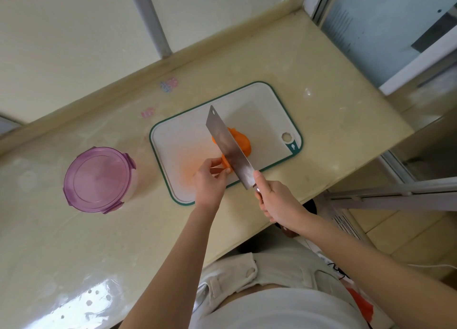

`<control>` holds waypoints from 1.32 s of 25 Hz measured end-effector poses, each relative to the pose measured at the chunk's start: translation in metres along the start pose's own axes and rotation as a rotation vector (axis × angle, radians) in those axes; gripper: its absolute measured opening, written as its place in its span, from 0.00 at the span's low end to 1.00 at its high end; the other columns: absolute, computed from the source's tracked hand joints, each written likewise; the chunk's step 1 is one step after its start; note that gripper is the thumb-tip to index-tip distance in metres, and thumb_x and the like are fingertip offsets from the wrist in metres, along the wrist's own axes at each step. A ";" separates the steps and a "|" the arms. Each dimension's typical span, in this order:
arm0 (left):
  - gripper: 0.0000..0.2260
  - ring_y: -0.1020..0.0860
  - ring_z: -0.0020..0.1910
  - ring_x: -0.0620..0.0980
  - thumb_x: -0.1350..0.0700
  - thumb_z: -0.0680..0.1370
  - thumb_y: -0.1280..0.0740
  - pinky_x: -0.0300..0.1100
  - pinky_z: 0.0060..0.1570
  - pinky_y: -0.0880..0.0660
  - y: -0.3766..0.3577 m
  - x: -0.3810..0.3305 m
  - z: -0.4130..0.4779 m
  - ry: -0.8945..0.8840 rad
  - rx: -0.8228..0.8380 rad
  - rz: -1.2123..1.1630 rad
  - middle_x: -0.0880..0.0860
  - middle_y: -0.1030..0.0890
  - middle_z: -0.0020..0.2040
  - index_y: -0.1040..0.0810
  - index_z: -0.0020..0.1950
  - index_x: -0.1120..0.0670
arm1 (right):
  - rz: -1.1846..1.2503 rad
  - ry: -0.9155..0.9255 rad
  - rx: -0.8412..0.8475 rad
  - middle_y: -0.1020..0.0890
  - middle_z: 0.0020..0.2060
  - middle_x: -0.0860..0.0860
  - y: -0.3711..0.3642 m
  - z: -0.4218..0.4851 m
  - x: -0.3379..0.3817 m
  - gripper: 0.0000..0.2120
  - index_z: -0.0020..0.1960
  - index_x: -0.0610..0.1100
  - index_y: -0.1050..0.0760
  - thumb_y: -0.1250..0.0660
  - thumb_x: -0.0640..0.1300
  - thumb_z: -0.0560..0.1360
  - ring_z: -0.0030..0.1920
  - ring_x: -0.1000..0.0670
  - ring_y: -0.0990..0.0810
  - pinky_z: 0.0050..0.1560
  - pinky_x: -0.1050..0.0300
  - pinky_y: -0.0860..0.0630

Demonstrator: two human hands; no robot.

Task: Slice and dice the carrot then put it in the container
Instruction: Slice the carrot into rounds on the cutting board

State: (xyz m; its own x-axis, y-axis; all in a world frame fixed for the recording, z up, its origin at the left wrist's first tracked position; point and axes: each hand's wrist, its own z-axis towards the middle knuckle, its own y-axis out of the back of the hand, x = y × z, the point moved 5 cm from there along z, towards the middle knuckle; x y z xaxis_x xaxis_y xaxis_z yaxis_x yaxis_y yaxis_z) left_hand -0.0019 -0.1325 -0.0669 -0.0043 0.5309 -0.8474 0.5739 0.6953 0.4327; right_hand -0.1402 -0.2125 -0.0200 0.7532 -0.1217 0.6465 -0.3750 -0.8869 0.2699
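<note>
A white cutting board with a green rim lies on the beige counter. My left hand pinches a small orange carrot piece near the board's front edge. My right hand grips the handle of a cleaver, whose blade stands just right of that piece. A pile of cut carrot lies behind the blade, partly hidden. The round container with a purple lid stands closed to the left of the board.
The counter ends at a wall ledge behind and a front edge near my body. A window frame and a metal rack stand to the right. Small pink and blue stickers sit near the back ledge.
</note>
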 end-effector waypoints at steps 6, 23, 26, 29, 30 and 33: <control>0.09 0.22 0.43 0.43 0.62 0.74 0.30 0.34 0.47 0.25 0.000 -0.002 0.001 -0.024 0.018 0.054 0.48 0.20 0.45 0.21 0.54 0.57 | 0.002 -0.011 0.003 0.35 0.19 0.55 0.001 0.001 -0.002 0.26 0.33 0.44 0.38 0.53 0.62 0.80 0.18 0.57 0.38 0.22 0.63 0.39; 0.11 0.21 0.47 0.47 0.63 0.74 0.31 0.40 0.50 0.23 -0.002 0.000 -0.004 -0.045 -0.016 0.074 0.53 0.18 0.50 0.22 0.56 0.58 | -0.070 -0.012 0.029 0.36 0.17 0.55 -0.002 0.021 0.023 0.28 0.32 0.44 0.38 0.54 0.63 0.80 0.16 0.56 0.37 0.21 0.63 0.38; 0.10 0.21 0.45 0.47 0.64 0.74 0.30 0.38 0.49 0.24 -0.002 -0.001 -0.004 -0.052 -0.020 0.064 0.53 0.20 0.51 0.22 0.55 0.59 | -0.076 -0.046 0.040 0.36 0.18 0.55 0.002 0.010 0.011 0.27 0.33 0.45 0.39 0.53 0.63 0.80 0.17 0.56 0.38 0.21 0.63 0.39; 0.09 0.22 0.45 0.46 0.64 0.74 0.30 0.35 0.48 0.25 -0.002 -0.002 -0.004 -0.046 -0.023 0.063 0.52 0.21 0.51 0.22 0.54 0.59 | -0.084 -0.052 0.048 0.36 0.17 0.56 0.004 0.007 0.006 0.27 0.33 0.45 0.38 0.54 0.63 0.80 0.17 0.57 0.38 0.21 0.63 0.38; 0.10 0.22 0.45 0.45 0.63 0.74 0.31 0.34 0.47 0.26 -0.002 -0.002 -0.003 -0.041 -0.021 0.074 0.52 0.21 0.51 0.22 0.54 0.59 | -0.078 -0.053 0.046 0.36 0.17 0.56 0.004 0.008 0.006 0.26 0.33 0.45 0.38 0.54 0.63 0.80 0.17 0.56 0.38 0.21 0.63 0.38; 0.10 0.22 0.46 0.46 0.63 0.74 0.31 0.35 0.48 0.25 -0.001 -0.001 -0.001 -0.038 -0.018 0.093 0.53 0.20 0.51 0.22 0.55 0.59 | -0.061 -0.057 0.059 0.36 0.18 0.56 0.002 0.013 0.010 0.27 0.33 0.45 0.39 0.54 0.64 0.80 0.17 0.56 0.38 0.21 0.63 0.39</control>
State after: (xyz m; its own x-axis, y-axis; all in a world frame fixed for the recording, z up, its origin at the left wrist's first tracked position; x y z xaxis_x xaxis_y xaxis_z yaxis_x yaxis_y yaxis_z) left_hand -0.0030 -0.1329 -0.0666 0.0792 0.5750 -0.8143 0.5555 0.6528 0.5150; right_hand -0.1266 -0.2209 -0.0221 0.8037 -0.0907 0.5881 -0.2963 -0.9180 0.2635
